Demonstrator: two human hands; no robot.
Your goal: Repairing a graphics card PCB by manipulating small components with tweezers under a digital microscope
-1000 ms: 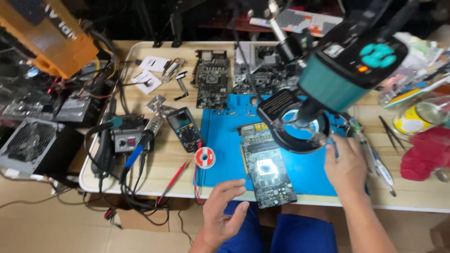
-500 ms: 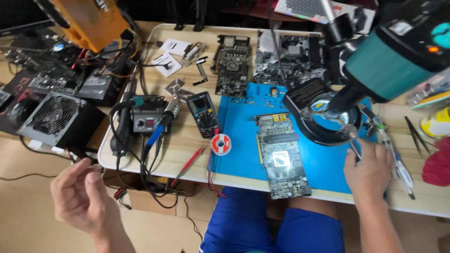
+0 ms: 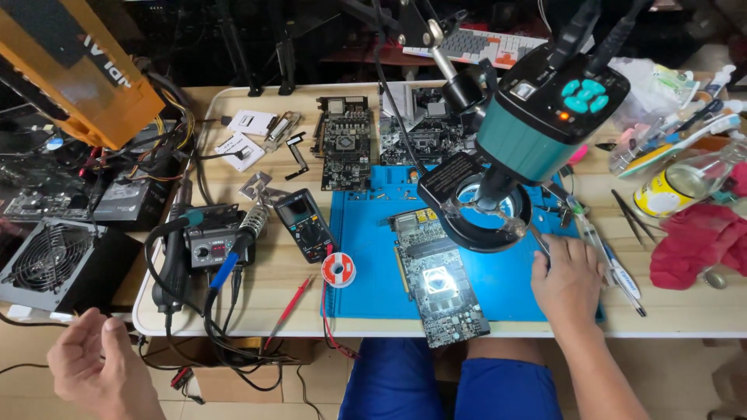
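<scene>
A pale wooden desk [image 3: 233, 307] with rounded corners carries everything, and on it lies a bright blue rectangular work mat [image 3: 366, 257] under a teal-bodied microscope camera on a black arm with a glowing ring light [image 3: 537, 132]. On the mat, running down toward the near edge, sits a long grey-green circuit board with a shiny square chip [image 3: 440, 280] that catches the light; it lies bare, with no tool on it, so as far as can be judged the work on the board itself is not in hand at this moment. Beyond the mat lie two darker circuit boards [image 3: 346, 144], and to the left of the mat a black handheld multimeter [image 3: 305, 225], a grey soldering station with a blue-handled iron [image 3: 210, 245] and a small red and white spool of solder [image 3: 338, 270]. A crumpled red cloth [image 3: 700, 241] lies at the right end. The right hand [image 3: 568, 284] rests palm down on the mat's right edge, just beside the board, fingers loosely spread and gripping nothing that shows. The left hand [image 3: 97, 362] hangs off the desk at the lower left, open and empty, fingers lightly curled. Compared with half a second ago, the left hand sits lower and farther left in view, while the right keeps its place by the ring light.
</scene>
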